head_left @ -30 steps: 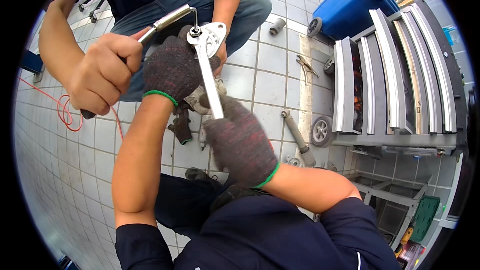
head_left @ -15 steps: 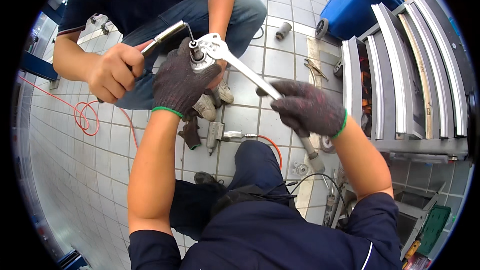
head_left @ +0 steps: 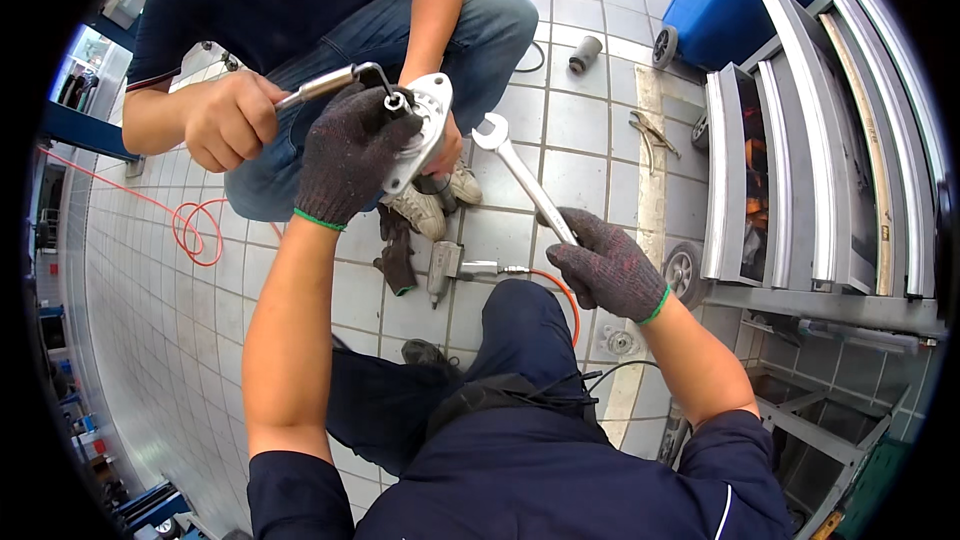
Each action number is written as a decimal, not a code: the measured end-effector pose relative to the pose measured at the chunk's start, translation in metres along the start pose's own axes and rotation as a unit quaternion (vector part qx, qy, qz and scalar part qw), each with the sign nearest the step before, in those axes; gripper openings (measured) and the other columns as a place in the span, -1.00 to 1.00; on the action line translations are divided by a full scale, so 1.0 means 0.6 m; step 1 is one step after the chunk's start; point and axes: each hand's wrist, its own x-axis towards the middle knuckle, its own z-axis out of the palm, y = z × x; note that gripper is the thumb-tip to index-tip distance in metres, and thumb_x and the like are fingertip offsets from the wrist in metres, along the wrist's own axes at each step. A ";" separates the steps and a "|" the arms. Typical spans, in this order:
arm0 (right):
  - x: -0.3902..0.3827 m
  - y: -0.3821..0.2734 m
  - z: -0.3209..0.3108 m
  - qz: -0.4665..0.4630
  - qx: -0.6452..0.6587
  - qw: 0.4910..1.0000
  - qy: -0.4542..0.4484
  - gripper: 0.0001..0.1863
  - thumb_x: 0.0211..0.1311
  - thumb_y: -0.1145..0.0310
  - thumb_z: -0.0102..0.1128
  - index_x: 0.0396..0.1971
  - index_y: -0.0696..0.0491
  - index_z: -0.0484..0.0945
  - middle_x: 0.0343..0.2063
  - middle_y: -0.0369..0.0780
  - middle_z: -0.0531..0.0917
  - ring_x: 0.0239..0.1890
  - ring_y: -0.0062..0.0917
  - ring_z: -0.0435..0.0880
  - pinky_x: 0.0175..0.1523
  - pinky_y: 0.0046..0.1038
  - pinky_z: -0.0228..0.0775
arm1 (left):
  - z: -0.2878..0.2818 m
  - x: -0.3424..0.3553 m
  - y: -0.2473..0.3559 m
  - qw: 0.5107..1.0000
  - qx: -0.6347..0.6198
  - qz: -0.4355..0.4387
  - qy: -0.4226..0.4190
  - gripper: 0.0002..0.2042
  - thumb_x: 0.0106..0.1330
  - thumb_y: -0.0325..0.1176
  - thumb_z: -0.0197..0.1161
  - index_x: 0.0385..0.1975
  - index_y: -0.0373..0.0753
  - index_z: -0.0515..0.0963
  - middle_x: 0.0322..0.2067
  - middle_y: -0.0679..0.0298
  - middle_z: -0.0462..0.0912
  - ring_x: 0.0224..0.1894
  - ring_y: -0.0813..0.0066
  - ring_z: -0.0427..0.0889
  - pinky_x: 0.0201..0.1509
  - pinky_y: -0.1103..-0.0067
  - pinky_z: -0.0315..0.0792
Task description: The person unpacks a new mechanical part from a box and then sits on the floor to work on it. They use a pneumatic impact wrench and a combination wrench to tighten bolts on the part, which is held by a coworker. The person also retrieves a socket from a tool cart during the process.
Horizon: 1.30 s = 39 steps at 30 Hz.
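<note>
My left hand (head_left: 345, 155), in a dark knit glove with a green cuff, is closed on a silver metal flange mount (head_left: 431, 105), at the threaded shaft end (head_left: 397, 101) in its middle. The bent tip of a hex key (head_left: 372, 70) meets that shaft end. A co-worker's hand (head_left: 235, 122) grips the key's metal handle (head_left: 322, 86), and the co-worker's other hand (head_left: 449, 148) is behind the mount. In my right hand (head_left: 608, 265), gloved alike, is an open-end wrench (head_left: 527, 180). Its jaw stands apart from the mount, to the right.
An air impact gun (head_left: 444, 268) on an orange hose lies on the tiles beside a dark glove (head_left: 397, 255). Pliers (head_left: 652, 137) and a metal cylinder (head_left: 585, 54) lie farther right. A tool cabinet (head_left: 800, 140) with drawers pulled out and a blue bin (head_left: 735, 5) stand at right.
The wrench has come off the shaft and moved right and nearer to me with my right hand. The mount has turned, so its flange face shows more.
</note>
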 end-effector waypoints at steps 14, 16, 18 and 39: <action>0.072 -0.101 -0.058 -0.226 -0.369 0.901 0.022 -0.50 0.39 0.15 0.48 0.21 0.09 0.64 -0.46 -0.23 0.71 -0.48 -0.62 0.65 -0.27 -0.40 0.56 | -0.001 0.001 -0.019 0.999 0.011 0.033 0.017 -0.65 0.42 -0.34 0.42 0.15 -0.29 0.70 -0.08 0.18 0.82 -0.06 0.47 0.74 0.10 0.48 0.59; 0.085 -0.135 -0.076 -0.268 -0.462 0.844 0.041 -0.54 0.38 0.12 0.48 0.17 0.01 0.68 -0.39 -0.13 0.78 -0.42 -0.48 0.75 -0.18 -0.30 0.62 | -0.004 0.001 -0.026 0.999 0.007 0.038 0.015 -0.64 0.42 -0.34 0.42 0.17 -0.28 0.70 -0.07 0.19 0.82 -0.05 0.49 0.73 0.11 0.49 0.59; 0.114 -0.149 -0.098 -0.338 -0.516 0.786 0.050 -0.57 0.38 0.08 0.44 0.13 0.00 0.70 -0.35 -0.02 0.78 -0.31 -0.14 0.80 -0.11 -0.19 0.63 | -0.011 0.006 -0.031 0.999 -0.013 0.047 0.011 -0.62 0.42 -0.36 0.41 0.20 -0.29 0.68 -0.04 0.19 0.81 -0.02 0.50 0.73 0.13 0.49 0.59; 0.284 -0.381 -0.137 -0.499 -0.709 0.495 0.061 -0.78 0.42 0.27 0.30 -0.02 -0.07 0.75 -0.34 -0.10 0.79 -0.25 -0.19 0.81 -0.03 -0.15 0.66 | 0.003 0.022 -0.044 0.998 -0.033 0.054 0.017 -0.75 0.42 -0.40 0.43 0.03 -0.33 0.73 -0.21 0.23 0.81 -0.18 0.54 0.71 -0.05 0.51 0.60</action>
